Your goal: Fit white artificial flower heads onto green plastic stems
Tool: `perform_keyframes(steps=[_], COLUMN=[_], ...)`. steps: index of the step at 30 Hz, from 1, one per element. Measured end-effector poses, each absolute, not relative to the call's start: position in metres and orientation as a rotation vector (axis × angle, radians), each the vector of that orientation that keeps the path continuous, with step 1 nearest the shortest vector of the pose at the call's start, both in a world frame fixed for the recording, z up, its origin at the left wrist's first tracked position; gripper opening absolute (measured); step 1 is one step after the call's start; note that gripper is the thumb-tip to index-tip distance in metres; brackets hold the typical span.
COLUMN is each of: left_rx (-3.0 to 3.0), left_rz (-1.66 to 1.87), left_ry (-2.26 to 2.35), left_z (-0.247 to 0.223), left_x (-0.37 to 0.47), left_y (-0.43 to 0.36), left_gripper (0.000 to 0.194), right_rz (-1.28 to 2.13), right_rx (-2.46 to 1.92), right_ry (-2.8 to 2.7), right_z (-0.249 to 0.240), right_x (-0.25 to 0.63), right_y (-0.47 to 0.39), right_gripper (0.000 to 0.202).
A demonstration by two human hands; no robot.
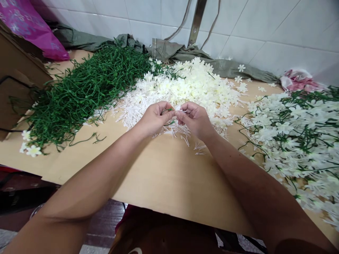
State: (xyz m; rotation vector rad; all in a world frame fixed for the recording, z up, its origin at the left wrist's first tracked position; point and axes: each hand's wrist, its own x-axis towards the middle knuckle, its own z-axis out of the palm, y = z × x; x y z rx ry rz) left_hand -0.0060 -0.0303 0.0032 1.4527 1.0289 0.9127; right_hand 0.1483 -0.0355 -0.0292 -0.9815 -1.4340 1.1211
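Small white plastic flower piece (178,108), pinched in fingers of R hand (196,120), above tan bench (159,173), nr. cream-white plastic blossom pile (196,83). Thin green plastic stem (169,123) gripped in L hand (155,119). Could drop amongst lookalikes w/ slack pinch; might bend stem w/ askew push.

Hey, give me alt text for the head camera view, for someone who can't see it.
Two bare hands, left and right, pinch small white and green plastic-looking flower parts together above a tan tabletop. Behind them lie heaped green stems and loose white blossoms; assembled flowers sit at right.
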Motion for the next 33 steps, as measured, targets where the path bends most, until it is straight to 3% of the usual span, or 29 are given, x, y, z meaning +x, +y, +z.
perform_keyframes(steps=[12, 19, 33], left_rx=[1.397, 1.318, 1.329], left_rz=[0.827, 0.766, 0.808], left_ry=[0.911, 0.928, 0.860], left_z=[0.002, 0.004, -0.008], left_x=[-0.013, -0.013, -0.011], left_y=[-0.027, -0.027, -0.027], left_gripper=[0.007, 0.031, 0.040], right_rz=[0.967, 1.024, 0.872], right_rx=[-0.994, -0.972, -1.047], right_ry=[-1.647, -1.605, -1.679], right_z=[-0.021, -0.016, -0.021], right_x=[0.156, 0.156, 0.151], right_y=[-0.037, -0.039, -0.044], right_gripper=[0.045, 0.044, 0.034])
